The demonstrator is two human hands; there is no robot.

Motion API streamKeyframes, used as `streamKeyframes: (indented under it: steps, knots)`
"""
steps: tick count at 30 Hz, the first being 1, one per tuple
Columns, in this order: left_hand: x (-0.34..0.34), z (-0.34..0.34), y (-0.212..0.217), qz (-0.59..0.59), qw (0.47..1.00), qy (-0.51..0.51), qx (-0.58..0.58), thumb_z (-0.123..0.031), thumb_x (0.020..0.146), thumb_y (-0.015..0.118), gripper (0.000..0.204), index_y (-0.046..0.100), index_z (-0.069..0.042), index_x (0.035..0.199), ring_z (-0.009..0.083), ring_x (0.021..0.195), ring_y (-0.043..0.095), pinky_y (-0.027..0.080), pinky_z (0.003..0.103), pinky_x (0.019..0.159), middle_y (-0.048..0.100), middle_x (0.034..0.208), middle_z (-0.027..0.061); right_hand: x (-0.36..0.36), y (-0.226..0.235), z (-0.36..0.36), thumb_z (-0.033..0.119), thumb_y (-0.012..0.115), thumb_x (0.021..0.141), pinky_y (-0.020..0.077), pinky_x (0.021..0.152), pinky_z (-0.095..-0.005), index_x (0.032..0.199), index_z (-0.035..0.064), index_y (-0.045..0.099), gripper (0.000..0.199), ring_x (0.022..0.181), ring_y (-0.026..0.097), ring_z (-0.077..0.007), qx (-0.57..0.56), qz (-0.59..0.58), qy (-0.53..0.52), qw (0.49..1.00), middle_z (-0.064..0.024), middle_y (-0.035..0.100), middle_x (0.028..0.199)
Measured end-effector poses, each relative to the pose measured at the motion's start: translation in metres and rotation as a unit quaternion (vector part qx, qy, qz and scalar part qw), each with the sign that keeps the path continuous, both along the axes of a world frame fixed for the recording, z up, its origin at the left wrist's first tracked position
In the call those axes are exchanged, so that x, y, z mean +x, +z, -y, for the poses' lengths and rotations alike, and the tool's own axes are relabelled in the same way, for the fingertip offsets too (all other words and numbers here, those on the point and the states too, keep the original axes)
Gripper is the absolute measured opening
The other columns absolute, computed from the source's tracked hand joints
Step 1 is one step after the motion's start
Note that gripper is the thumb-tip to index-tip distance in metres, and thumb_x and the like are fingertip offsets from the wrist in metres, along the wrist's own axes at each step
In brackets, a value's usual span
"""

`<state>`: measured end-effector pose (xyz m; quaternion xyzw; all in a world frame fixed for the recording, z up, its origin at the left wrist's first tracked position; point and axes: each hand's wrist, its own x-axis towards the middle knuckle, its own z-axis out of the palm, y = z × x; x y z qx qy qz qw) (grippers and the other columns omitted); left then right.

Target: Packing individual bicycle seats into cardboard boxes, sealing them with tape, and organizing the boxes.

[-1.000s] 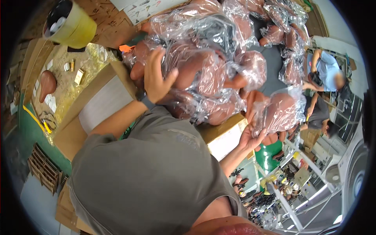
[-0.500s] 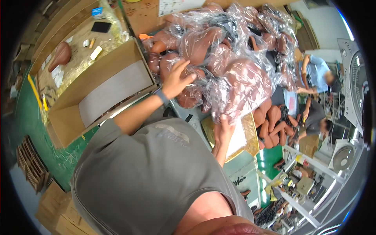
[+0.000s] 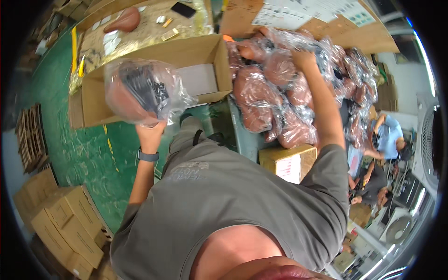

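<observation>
My left hand [image 3: 151,135] is closed round the lower end of a brown bicycle saddle [image 3: 128,95] in a clear plastic bag, its black underside showing. It is held up over the near side of a long open carton [image 3: 151,53], with a light sheet [image 3: 198,78] inside. My right hand [image 3: 304,60] reaches across a heap of bagged brown saddles [image 3: 254,95] and is closed on a bagged saddle [image 3: 280,67] near the heap's far side. The fingertips of that hand are partly hidden by plastic.
Behind the carton, a work table holds an unbagged saddle [image 3: 126,21] and a phone [image 3: 183,9]. A small taped box [image 3: 298,161] sits near my right side. Stacked cartons [image 3: 67,224] and wooden pallets [image 3: 32,137] stand at left. Two people [image 3: 387,137] work at far right.
My left hand has gone from the heap leftward to the carton and now holds a bagged saddle. My right hand has moved from the heap's near edge to its far side. The view has turned.
</observation>
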<state>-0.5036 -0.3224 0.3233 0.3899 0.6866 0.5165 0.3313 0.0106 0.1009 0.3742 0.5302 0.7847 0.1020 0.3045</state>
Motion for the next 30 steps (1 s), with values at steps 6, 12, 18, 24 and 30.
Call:
streamKeyframes:
  steps: [6, 12, 18, 24, 30]
  knots:
    - [-0.105, 0.021, 0.06, 0.12, 0.983, 0.139, -0.026, -0.005, 0.088, 0.084, 0.013, 0.072, -0.001, 0.088, 0.0106, 0.058, 0.058, 0.043, 0.03, 0.052, 0.064, 0.072, -0.0003, 0.041, -0.052, -0.055, 0.055, 0.082, 0.078, 0.0584, 0.106, -0.0587, 0.122, -0.0007, 0.076, 0.071, 0.122, 0.072, -0.053, -0.108, -0.099, -0.053, 0.988, -0.0347, 0.074, 0.131]
    - [-0.295, -0.021, 0.057, 0.068, 0.972, 0.129, -0.186, -0.006, 0.084, 0.078, 0.009, 0.072, -0.001, 0.088, 0.0073, 0.06, 0.056, 0.038, 0.03, 0.051, 0.063, 0.072, -0.0024, -0.075, 0.038, 0.075, 0.032, 0.091, 0.077, 0.06, 0.089, -0.0448, 0.157, -0.0052, 0.05, 0.097, 0.101, 0.075, -0.0274, -0.147, -0.477, -0.421, 0.757, -0.014, 0.078, 0.111]
    - [-0.488, -0.141, -0.132, -0.302, 0.849, -0.232, -0.366, -0.028, 0.073, 0.086, 0.047, 0.081, 0.002, 0.109, 0.0326, 0.091, 0.083, 0.063, 0.053, 0.08, 0.083, 0.103, 0.0248, -0.224, -0.168, 0.143, 0.006, 0.081, 0.087, 0.0502, 0.05, -0.0331, 0.141, -0.0023, 0.058, 0.059, 0.067, 0.065, -0.016, -0.307, -0.566, -0.501, 0.578, -0.0037, 0.069, 0.093]
    - [-0.558, -0.221, -0.383, -0.402, 0.589, -0.484, -0.507, -0.02, 0.085, 0.075, 0.045, 0.079, -0.002, 0.126, 0.0406, 0.111, 0.08, 0.063, 0.053, 0.099, 0.081, 0.121, 0.0239, -0.55, -0.324, 0.12, 0.008, 0.075, 0.099, 0.0651, 0.076, -0.0456, 0.125, 0.0004, 0.064, 0.03, 0.083, 0.075, -0.0264, -0.638, -0.447, -0.581, 0.236, -0.0126, 0.075, 0.103]
    - [-0.55, -0.196, -0.516, -0.543, 0.682, -0.339, -0.355, -0.02, 0.092, 0.073, 0.042, 0.078, -0.002, 0.129, 0.0391, 0.118, 0.078, 0.061, 0.054, 0.103, 0.08, 0.128, 0.0243, -0.737, -0.442, 0.154, 0.019, 0.073, 0.104, 0.0624, 0.091, -0.0489, 0.154, 0.0036, 0.054, 0.056, 0.116, 0.072, -0.0339, -0.658, -0.367, -0.507, 0.42, -0.0195, 0.071, 0.13]
